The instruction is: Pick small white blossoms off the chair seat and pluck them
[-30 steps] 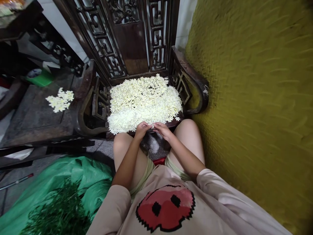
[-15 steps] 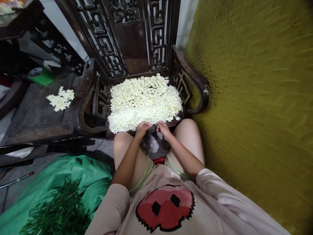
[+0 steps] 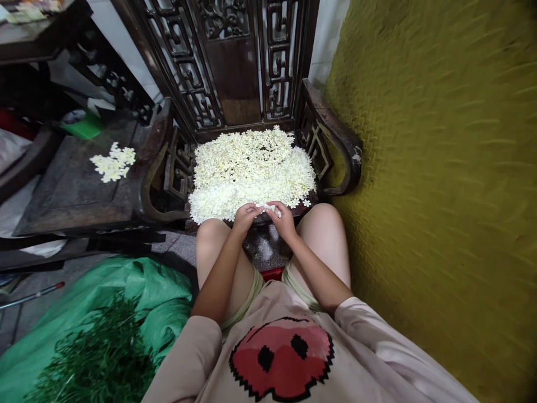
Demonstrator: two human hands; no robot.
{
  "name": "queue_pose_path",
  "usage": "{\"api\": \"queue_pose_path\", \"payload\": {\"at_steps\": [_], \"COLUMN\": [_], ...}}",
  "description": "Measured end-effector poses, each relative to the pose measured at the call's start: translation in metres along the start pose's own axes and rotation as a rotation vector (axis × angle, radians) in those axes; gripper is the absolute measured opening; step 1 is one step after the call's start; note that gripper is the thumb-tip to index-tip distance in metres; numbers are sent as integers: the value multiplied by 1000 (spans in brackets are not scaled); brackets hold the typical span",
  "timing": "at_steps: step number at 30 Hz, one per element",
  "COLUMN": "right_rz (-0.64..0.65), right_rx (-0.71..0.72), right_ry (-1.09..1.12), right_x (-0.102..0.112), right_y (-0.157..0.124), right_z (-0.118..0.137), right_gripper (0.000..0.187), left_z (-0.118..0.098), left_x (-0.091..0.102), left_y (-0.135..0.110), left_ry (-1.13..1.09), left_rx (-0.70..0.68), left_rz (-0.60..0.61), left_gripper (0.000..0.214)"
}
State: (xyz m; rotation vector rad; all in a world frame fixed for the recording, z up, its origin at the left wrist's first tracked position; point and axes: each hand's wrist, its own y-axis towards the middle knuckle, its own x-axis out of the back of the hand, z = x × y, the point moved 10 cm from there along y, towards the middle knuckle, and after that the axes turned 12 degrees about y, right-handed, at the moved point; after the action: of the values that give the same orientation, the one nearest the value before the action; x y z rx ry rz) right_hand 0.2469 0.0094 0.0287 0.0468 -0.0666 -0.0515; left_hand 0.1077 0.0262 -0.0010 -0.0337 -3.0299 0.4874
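Note:
Many small white flowers (image 3: 251, 168) cover the seat of a dark carved wooden chair (image 3: 239, 61). At the seat's front edge, my left hand (image 3: 246, 217) is closed in a pinch, its fingertips against a few white blossoms (image 3: 267, 207). My right hand (image 3: 284, 220) meets it from the other side, fingers curled round the same blossoms. The hands nearly touch, just above my knees. Fingers partly cover the blossoms, so their exact number and shape are hard to make out.
On the left, a wooden seat (image 3: 79, 190) bears a small flower cluster (image 3: 113, 162) and a green container (image 3: 86, 126). A green plastic sack (image 3: 138, 280) with leafy stems (image 3: 100, 352) lies on the floor. A yellow textured surface (image 3: 432, 168) rises along my right.
White blossoms now show between my fingertips, where almost nothing was visible before. My right hand has curled and risen slightly. The view has shifted a little, moving the surroundings rightward.

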Motion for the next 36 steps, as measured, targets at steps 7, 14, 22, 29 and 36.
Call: {"api": "queue_pose_path", "payload": {"at_steps": [7,14,22,29,36], "right_rz": [66,84,38,-13,-113], "right_rx": [52,-19,-158,-121,-279], "right_ry": [-36,204,361,309,567], "right_x": [-3,0,-1,4,4], "right_y": [-6,-2,-4,-6,-9], "right_z": [9,-2,-10,-3,-18], "right_gripper": [28,29,28,24,24], "left_z": [-7,-12,-20,-23,-13], "left_x": [-6,-16,-19,-18,-17], "left_y": [-8,-11,-14,-15,-10], "left_ry": [48,86,114,155,14], "left_rx": [-19,-50,-95,-117,-55], "left_rz": [50,148,232,220,207], "left_gripper": [40,40,39,39,38]}}
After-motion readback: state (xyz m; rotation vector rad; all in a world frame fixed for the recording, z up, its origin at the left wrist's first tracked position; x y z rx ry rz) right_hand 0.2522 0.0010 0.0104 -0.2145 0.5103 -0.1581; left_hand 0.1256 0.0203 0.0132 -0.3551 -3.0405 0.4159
